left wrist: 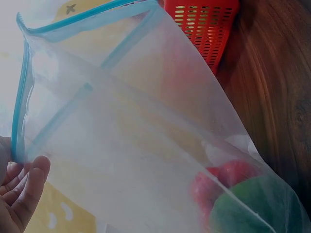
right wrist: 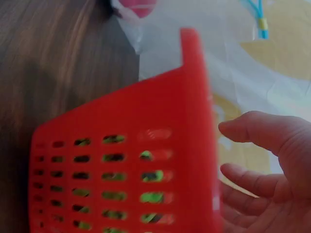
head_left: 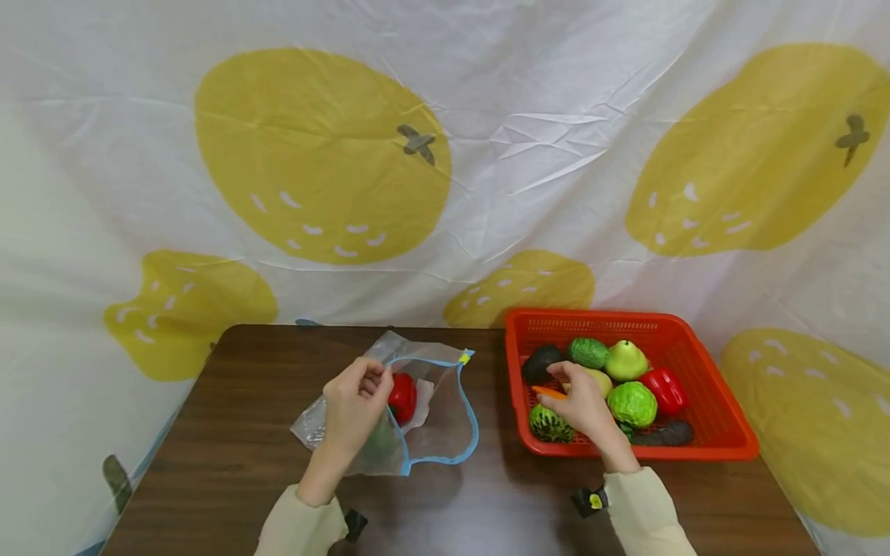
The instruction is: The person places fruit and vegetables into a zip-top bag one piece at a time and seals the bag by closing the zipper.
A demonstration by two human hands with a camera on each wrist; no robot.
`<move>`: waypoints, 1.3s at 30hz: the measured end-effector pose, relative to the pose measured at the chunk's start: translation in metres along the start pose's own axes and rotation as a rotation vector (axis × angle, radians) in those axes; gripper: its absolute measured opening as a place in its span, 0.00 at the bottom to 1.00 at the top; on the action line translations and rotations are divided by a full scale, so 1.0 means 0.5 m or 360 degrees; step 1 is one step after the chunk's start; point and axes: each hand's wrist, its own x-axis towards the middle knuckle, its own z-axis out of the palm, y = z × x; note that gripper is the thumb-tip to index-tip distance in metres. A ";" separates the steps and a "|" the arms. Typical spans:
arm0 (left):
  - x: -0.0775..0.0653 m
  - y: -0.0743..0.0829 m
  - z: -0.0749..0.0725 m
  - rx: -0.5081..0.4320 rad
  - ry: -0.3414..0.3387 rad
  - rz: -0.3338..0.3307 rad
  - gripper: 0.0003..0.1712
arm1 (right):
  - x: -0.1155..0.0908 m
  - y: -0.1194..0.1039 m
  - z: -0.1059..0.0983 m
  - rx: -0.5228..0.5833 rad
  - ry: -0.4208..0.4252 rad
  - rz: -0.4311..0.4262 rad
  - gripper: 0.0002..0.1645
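Note:
My left hand [head_left: 354, 401] pinches the blue-trimmed rim of a clear zip bag [head_left: 445, 440], holding its mouth apart. Through the film show a red bell pepper [head_left: 402, 398] and, in the left wrist view, a rounded green item [left wrist: 255, 206]. Over the left part of a red plastic basket [head_left: 726, 421] is my right hand [head_left: 587, 401], thumb and fingers spread with nothing between them. Just beneath its fingertips lies an orange carrot-like piece [head_left: 548, 392]. A dark avocado-like item [head_left: 541, 364] and a green striped one [head_left: 549, 425] lie close by.
The basket also holds a green pear [head_left: 626, 361], a cabbage [head_left: 632, 405], a shiny red pepper [head_left: 664, 390] and a dark elongated item [head_left: 666, 434]. Both stand on a brown wooden table [head_left: 229, 448], with a lemon-print curtain [head_left: 487, 201] hanging behind.

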 end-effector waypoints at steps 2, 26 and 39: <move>0.000 -0.001 0.000 0.0004 0.0002 -0.0002 0.12 | 0.001 0.008 -0.002 -0.0030 -0.0028 0.0055 0.26; -0.003 -0.004 0.005 -0.0010 -0.0023 0.0024 0.12 | -0.008 0.040 0.009 -0.0208 -0.0347 0.0263 0.39; -0.006 -0.007 0.004 0.0005 -0.0043 0.0013 0.11 | -0.009 0.049 0.019 -0.0280 -0.0354 0.0242 0.37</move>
